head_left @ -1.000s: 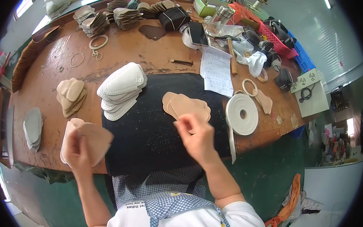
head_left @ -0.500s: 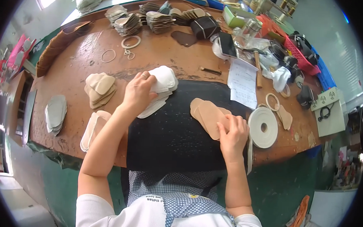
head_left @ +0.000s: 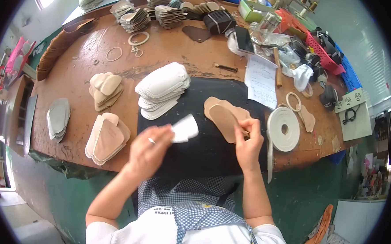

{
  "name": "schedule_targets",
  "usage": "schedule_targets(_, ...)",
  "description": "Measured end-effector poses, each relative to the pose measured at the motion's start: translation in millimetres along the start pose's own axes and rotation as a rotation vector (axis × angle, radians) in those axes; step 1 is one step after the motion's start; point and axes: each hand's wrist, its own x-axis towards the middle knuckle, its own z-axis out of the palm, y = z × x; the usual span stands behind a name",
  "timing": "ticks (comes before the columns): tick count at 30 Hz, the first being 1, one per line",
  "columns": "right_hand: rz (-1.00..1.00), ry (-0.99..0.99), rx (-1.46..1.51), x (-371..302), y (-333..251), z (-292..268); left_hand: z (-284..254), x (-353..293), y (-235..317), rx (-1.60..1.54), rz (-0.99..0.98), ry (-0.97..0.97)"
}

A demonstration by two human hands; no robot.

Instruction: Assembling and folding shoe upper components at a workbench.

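Note:
My left hand (head_left: 149, 150), slightly blurred, is closed on a white insole (head_left: 186, 129) above the black mat (head_left: 202, 160). The fingers of my right hand (head_left: 250, 144) pinch the edge of a beige insole (head_left: 223, 120), lifted a little at that side. Under it, more beige insoles (head_left: 244, 110) lie fanned out on the mat. A pile of white insoles (head_left: 164, 83) rests at the mat's far left corner. Left of the mat lie beige insoles with stitched-looking edges (head_left: 108, 139), and beyond them a pile of tan pads (head_left: 105, 90).
A roll of white tape (head_left: 283, 129) lies right of the mat, near a written sheet (head_left: 261, 83) and a wooden-handled hammer (head_left: 278, 69). Grey pieces (head_left: 58, 118) sit at the left table edge. Stacked insoles (head_left: 134, 19), a phone (head_left: 244, 39) and a pink basket (head_left: 325, 56) stand farther back.
My left hand has come back from the white pile toward me, carrying a white insole. My right hand has raised the edge of the top beige insole.

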Motion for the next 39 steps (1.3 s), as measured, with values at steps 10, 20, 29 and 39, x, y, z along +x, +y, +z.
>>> schedule_targets(10, 0.161, -0.237, 0.175, 16, -32, 23, 2, -72, 31, 0.008, -0.236, 0.016)
schedule_targets(20, 0.342, -0.756, 0.243, -1, -50, 71, 0, -95, 27, 0.124, -0.241, 0.047)
schedule_targets(29, 0.314, -0.765, 0.177, -2, -49, 74, -4, -91, 25, 0.099, -0.247, -0.035)
schedule_targets(39, 0.316, -0.728, 0.179, -1, -30, 54, -8, -66, 24, 0.167, -0.139, -0.184)
